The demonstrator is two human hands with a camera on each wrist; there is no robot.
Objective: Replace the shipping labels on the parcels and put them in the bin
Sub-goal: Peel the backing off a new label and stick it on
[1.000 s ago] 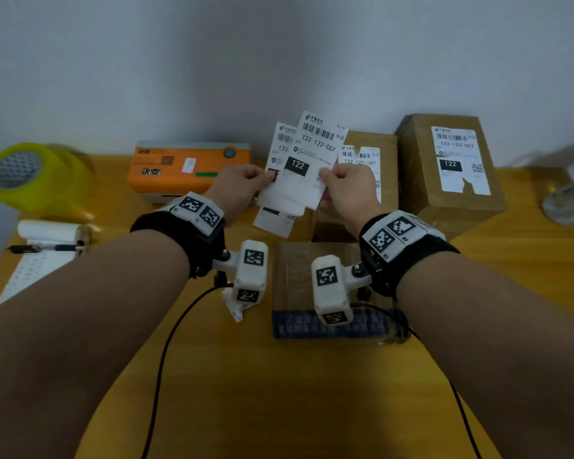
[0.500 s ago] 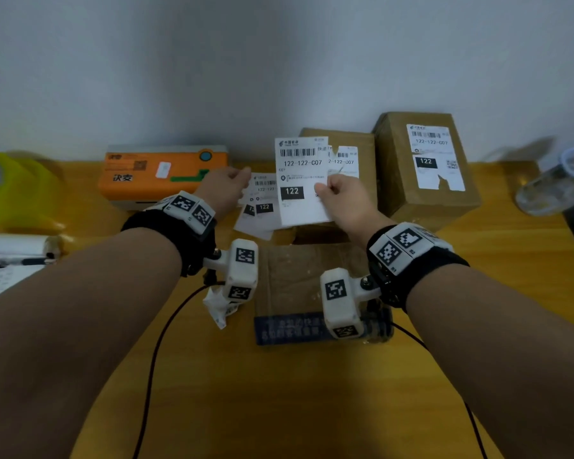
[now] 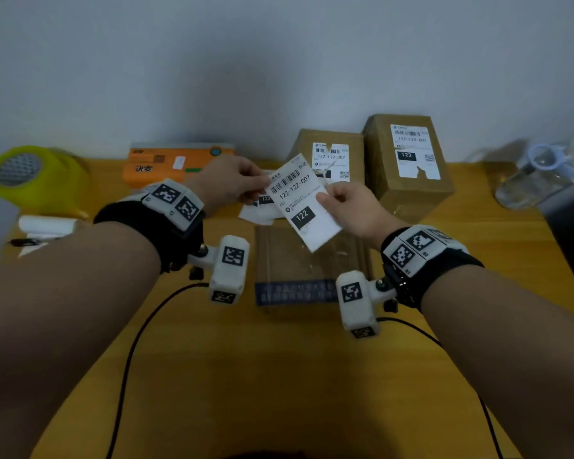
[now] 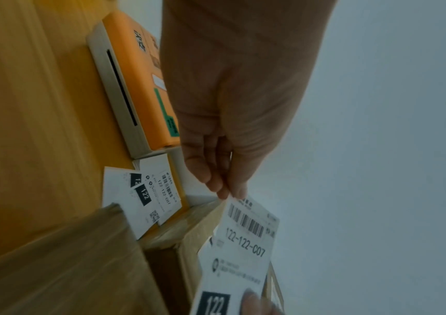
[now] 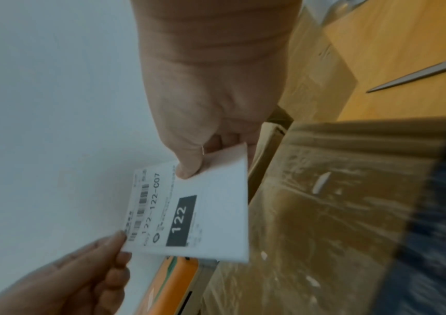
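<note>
A white shipping label (image 3: 300, 202) printed "122-122-C07" hangs tilted above a flat taped parcel (image 3: 309, 270) with a blue strip along its near edge. My left hand (image 3: 242, 183) pinches the label's top-left corner (image 4: 239, 200). My right hand (image 3: 342, 207) pinches its right edge between thumb and fingers (image 5: 189, 168). Several more labels (image 3: 260, 210) lie loose on the table behind it (image 4: 146, 198). Two upright brown parcels (image 3: 332, 154) (image 3: 408, 160) with torn labels stand at the back.
An orange label printer (image 3: 176, 164) sits at the back left against the wall. A yellow tape roll (image 3: 30, 177), a white paper roll (image 3: 47, 223) and a pen lie at the left. A clear bottle (image 3: 540, 173) lies at the right. Scissors (image 5: 421, 72) lie on the table.
The stack of labels left my left hand and lies on the table. One label stayed in my right hand, dropped lower and tilted. My left hand came back to pinch its corner.
</note>
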